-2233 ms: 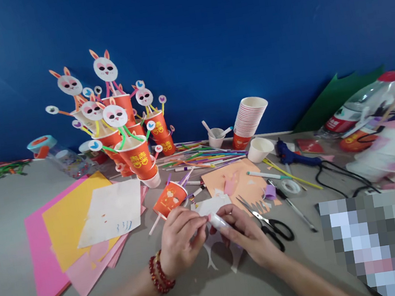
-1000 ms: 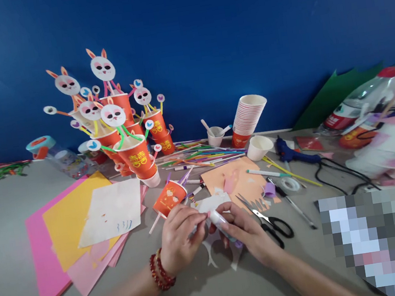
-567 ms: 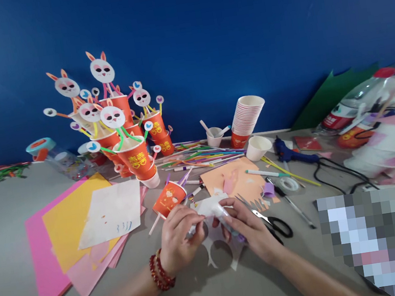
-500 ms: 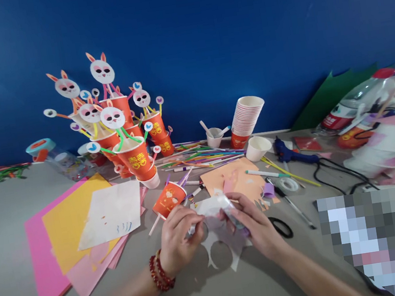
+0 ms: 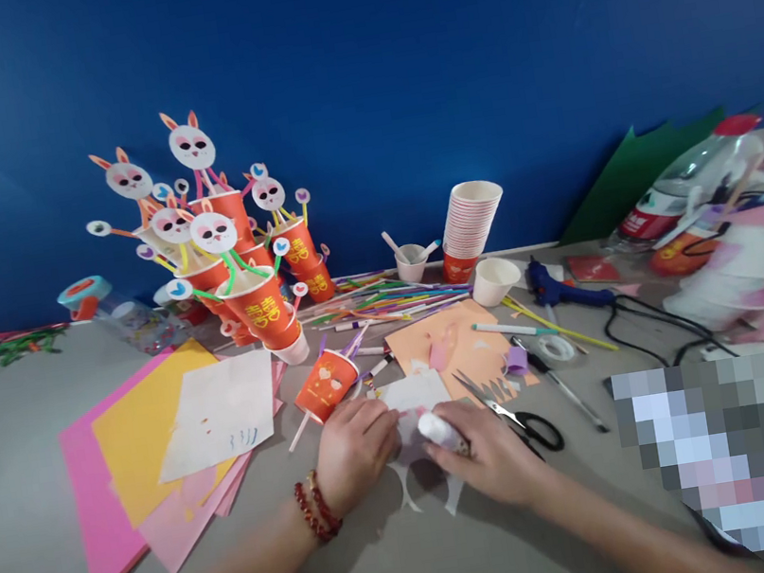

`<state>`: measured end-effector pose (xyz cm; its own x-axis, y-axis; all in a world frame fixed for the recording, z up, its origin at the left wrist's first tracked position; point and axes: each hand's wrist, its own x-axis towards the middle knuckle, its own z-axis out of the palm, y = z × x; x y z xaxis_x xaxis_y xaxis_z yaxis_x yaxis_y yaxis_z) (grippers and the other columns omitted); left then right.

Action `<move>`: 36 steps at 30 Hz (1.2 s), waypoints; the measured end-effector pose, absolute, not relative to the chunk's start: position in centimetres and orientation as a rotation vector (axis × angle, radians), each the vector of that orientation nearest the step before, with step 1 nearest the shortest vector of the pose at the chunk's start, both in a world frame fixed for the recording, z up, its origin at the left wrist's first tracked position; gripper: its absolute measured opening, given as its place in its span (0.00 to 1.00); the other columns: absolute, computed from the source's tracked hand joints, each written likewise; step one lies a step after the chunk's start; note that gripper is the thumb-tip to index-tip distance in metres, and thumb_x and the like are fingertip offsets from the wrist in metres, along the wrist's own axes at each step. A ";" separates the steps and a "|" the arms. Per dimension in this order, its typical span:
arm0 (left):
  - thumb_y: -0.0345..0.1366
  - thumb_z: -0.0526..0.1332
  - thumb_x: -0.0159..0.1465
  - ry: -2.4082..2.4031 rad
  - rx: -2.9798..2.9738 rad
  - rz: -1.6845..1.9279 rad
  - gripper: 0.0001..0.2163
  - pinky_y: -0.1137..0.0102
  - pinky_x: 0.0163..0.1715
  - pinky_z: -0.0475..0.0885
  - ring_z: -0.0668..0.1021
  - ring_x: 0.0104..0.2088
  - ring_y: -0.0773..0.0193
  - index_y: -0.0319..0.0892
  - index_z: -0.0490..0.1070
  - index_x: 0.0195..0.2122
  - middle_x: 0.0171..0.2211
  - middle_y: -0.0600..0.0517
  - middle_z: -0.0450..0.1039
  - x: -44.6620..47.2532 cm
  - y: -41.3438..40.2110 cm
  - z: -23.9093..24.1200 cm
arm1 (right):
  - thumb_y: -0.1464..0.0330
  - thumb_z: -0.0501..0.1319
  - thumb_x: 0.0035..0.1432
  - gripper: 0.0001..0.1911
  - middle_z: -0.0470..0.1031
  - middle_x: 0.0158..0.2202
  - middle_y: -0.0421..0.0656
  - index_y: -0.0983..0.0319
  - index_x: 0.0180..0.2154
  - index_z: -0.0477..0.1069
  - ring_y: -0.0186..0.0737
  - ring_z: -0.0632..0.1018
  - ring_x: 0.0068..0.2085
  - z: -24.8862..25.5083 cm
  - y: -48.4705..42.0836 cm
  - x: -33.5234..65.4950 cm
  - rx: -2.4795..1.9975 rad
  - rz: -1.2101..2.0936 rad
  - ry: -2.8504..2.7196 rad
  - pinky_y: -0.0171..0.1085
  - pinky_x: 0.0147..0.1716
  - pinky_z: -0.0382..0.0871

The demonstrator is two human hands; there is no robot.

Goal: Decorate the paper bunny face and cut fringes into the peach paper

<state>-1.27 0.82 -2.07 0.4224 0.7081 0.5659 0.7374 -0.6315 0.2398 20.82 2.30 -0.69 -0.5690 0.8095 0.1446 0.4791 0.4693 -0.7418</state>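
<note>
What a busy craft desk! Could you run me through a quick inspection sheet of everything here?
Surface: grey tabletop, crowded.
Job's things: white glue stick; white paper cut-out beneath the hands.
Clutter: pink and yellow paper sheets, orange rabbit-face paper cups, stacked white cups, coloured straws, black-handled scissors, tape roll.
Hands: left hand presses the cut-out; right hand grips the glue stick.
Cables: black cord from blue glue gun.
Surroundings: blue wall.

white paper cut-out [image 5: 413,492]: mostly covered by both hands | glue stick [image 5: 439,431]: lower part hidden in right hand [image 5: 494,456] | lower right of surface: masked by pixelated block [image 5: 730,455] | right-edge clutter: blurred
</note>
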 end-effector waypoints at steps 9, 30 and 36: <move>0.30 0.54 0.70 -0.993 -2.649 -0.653 0.08 0.66 0.31 0.71 0.77 0.33 0.60 0.38 0.74 0.42 0.33 0.49 0.76 -1.4 2.9 -2.5 | 0.72 0.62 0.52 0.11 0.77 0.47 0.50 0.62 0.40 0.69 0.51 0.74 0.47 -3.2 1.3 21.7 -0.767 0.561 -2.485 0.46 0.46 0.68; 0.27 0.53 0.69 -0.814 -2.635 -0.500 0.09 0.68 0.28 0.73 0.77 0.34 0.60 0.37 0.72 0.44 0.36 0.46 0.77 -1.9 3.5 -2.8 | 0.71 0.62 0.54 0.09 0.78 0.43 0.50 0.62 0.40 0.70 0.50 0.75 0.45 -3.5 1.5 21.6 -0.784 0.521 -2.474 0.45 0.45 0.70; 0.28 0.53 0.69 -0.804 -2.626 -0.464 0.09 0.68 0.28 0.72 0.76 0.33 0.61 0.37 0.72 0.43 0.35 0.47 0.77 -1.7 3.5 -2.8 | 0.72 0.62 0.54 0.10 0.78 0.44 0.50 0.62 0.40 0.70 0.50 0.74 0.46 -3.8 1.5 21.7 -0.773 0.516 -2.465 0.45 0.45 0.70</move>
